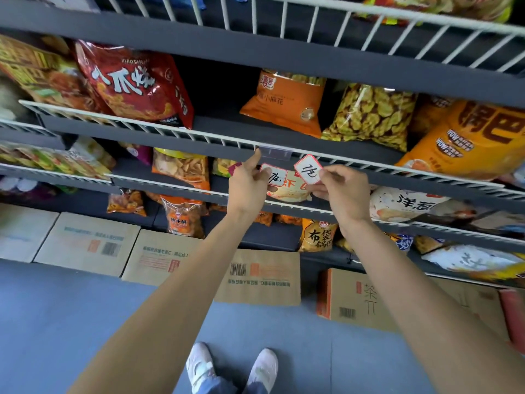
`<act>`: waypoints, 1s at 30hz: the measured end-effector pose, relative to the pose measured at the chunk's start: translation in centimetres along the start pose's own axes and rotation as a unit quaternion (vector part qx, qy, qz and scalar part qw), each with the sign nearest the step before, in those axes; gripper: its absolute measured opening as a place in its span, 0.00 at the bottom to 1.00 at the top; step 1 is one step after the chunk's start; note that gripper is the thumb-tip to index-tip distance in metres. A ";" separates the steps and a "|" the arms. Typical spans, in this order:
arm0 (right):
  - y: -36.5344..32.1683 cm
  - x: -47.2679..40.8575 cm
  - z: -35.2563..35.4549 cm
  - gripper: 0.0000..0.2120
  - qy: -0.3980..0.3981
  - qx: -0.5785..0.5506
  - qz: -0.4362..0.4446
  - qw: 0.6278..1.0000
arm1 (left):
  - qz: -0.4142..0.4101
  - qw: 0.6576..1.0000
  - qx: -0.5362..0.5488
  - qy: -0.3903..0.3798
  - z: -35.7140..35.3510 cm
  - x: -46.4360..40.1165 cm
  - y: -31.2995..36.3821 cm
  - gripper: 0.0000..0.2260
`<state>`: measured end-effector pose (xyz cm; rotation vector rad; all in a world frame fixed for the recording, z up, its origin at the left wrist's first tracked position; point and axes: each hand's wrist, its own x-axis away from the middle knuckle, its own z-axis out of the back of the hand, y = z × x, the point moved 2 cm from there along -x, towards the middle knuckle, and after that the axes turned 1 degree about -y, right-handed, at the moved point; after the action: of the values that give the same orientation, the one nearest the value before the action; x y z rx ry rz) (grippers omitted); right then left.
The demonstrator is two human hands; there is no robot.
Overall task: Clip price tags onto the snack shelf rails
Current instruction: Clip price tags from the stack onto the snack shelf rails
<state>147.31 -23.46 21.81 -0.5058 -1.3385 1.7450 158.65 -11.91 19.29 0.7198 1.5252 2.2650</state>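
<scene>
Below the white wire rail (181,132), left hand (247,186) pinches one tag (277,177), forefinger raised to the clear clip (275,153) on the rail. Right hand (343,191) pinches a second tag (308,169) just beside it. Snack bags (284,100) sit on the shelf behind.

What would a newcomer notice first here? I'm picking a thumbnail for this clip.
Centre frame, the left hand and right hand each hold a red-bordered price tag just under a clear clip on the white wire rail. Behind, a big red snack bag dominates the upper left.
</scene>
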 end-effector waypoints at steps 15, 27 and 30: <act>-3.4 -2.1 -4.1 0.05 0.095 0.329 0.391 0.854 | -0.103 0.988 -0.071 -0.090 3.4 -0.6 -2.9 0.22; -0.9 -2.4 -5.0 0.07 0.123 0.456 0.427 0.771 | -0.109 0.987 -0.066 -0.097 3.3 -0.6 -3.2 0.24; -0.2 -2.3 -5.1 0.11 0.136 0.470 0.435 0.756 | -0.110 0.987 -0.068 -0.098 3.4 -0.7 -3.2 0.25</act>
<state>152.41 -22.38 19.82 -0.7885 0.1953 2.6404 161.09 -8.49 17.23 0.6785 1.2780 2.0462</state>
